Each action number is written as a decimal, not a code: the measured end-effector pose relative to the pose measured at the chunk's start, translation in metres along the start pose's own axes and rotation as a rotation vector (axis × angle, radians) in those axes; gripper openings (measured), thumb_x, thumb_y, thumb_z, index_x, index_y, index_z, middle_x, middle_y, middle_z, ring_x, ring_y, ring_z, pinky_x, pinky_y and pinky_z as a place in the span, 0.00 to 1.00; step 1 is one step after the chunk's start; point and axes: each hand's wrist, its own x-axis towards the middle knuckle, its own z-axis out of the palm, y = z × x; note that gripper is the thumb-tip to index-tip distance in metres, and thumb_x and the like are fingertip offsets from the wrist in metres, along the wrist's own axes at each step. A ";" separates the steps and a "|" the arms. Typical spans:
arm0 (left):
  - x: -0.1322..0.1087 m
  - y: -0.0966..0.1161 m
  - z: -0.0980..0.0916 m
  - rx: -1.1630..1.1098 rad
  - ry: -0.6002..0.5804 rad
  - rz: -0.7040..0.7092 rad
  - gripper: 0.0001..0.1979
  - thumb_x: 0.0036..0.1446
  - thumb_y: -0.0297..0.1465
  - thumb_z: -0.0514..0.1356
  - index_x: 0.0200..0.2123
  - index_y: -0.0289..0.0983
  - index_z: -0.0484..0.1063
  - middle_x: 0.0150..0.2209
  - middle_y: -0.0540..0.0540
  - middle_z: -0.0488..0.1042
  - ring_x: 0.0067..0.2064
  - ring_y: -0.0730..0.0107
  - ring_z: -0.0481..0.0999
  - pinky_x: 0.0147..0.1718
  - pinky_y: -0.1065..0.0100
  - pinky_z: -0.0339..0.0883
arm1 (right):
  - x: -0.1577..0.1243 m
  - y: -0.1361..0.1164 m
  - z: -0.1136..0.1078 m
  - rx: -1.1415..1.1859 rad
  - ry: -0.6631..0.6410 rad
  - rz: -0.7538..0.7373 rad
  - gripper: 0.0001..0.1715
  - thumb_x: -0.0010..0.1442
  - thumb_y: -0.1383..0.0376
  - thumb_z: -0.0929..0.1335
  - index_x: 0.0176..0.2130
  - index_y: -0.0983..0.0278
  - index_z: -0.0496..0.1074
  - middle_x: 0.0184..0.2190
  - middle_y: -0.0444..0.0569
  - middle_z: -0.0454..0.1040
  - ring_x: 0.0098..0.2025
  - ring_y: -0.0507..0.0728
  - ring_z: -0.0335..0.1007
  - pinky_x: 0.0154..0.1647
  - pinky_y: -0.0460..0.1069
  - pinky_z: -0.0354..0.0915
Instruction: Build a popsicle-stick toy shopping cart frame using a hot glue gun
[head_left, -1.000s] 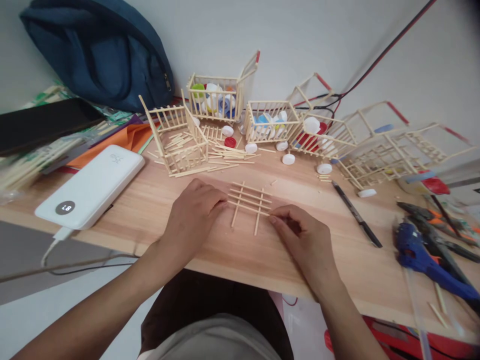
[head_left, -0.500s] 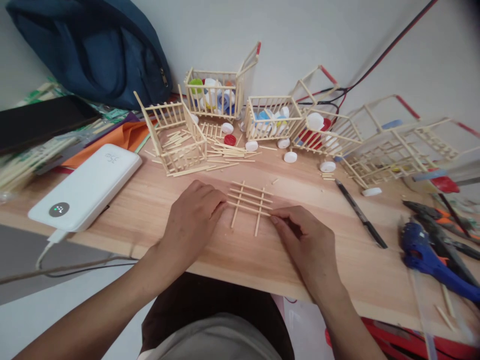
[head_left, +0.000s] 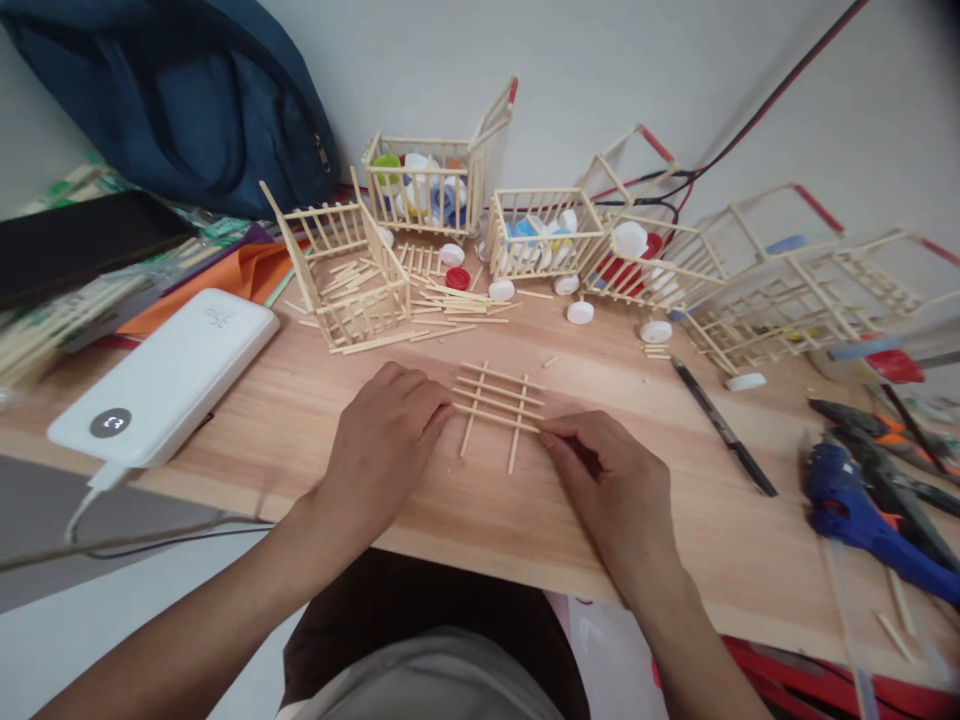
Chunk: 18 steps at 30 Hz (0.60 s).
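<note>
A small lattice of thin wooden sticks (head_left: 500, 395) lies flat on the wooden table (head_left: 420, 540), several crosspieces laid over two longer sticks. My left hand (head_left: 394, 440) pinches the left end of the crosspiece nearest me. At its right end, the thumb and forefinger of my right hand (head_left: 607, 480) are closed on the same stick. Beyond the lattice stands a part-open stick frame (head_left: 352, 275), with loose sticks (head_left: 457, 305) scattered around it and a red bottle cap (head_left: 457, 279) among them.
Stick-built carts (head_left: 547, 235) with bottle-cap wheels line the back. A pen (head_left: 724, 425), pliers (head_left: 862, 420) and a blue glue gun (head_left: 862, 520) lie to the right. At left are a white power bank (head_left: 165, 380) with a cable, a black phone-like slab (head_left: 82, 245) and a blue bag (head_left: 180, 110).
Both hands keep their pinch on the stick, and the lattice stays in place. Only the camera view has shifted slightly.
</note>
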 end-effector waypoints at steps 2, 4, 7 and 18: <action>0.000 0.000 0.000 0.003 0.005 0.005 0.07 0.64 0.28 0.56 0.34 0.36 0.73 0.33 0.47 0.74 0.40 0.61 0.70 0.39 0.62 0.65 | 0.000 0.000 0.000 -0.008 -0.007 -0.001 0.05 0.63 0.66 0.67 0.36 0.59 0.75 0.36 0.46 0.78 0.38 0.56 0.74 0.39 0.50 0.69; 0.000 0.000 0.000 0.005 0.009 0.012 0.07 0.64 0.28 0.56 0.34 0.36 0.73 0.33 0.47 0.74 0.40 0.62 0.70 0.39 0.62 0.65 | 0.000 0.000 0.000 -0.015 -0.011 -0.001 0.05 0.63 0.65 0.67 0.36 0.59 0.75 0.36 0.46 0.78 0.38 0.56 0.74 0.39 0.50 0.69; 0.000 0.000 0.000 0.011 0.018 0.013 0.08 0.64 0.27 0.55 0.33 0.36 0.73 0.33 0.46 0.74 0.40 0.61 0.70 0.39 0.62 0.65 | 0.000 0.000 0.001 -0.016 -0.013 -0.004 0.05 0.63 0.66 0.68 0.36 0.59 0.75 0.36 0.45 0.78 0.38 0.55 0.74 0.39 0.49 0.69; 0.000 0.000 0.002 0.030 0.015 0.015 0.09 0.65 0.28 0.54 0.34 0.35 0.74 0.33 0.45 0.75 0.40 0.59 0.70 0.40 0.60 0.66 | 0.000 -0.001 0.001 -0.006 -0.004 -0.016 0.05 0.63 0.66 0.67 0.37 0.59 0.75 0.35 0.46 0.78 0.38 0.55 0.75 0.38 0.49 0.69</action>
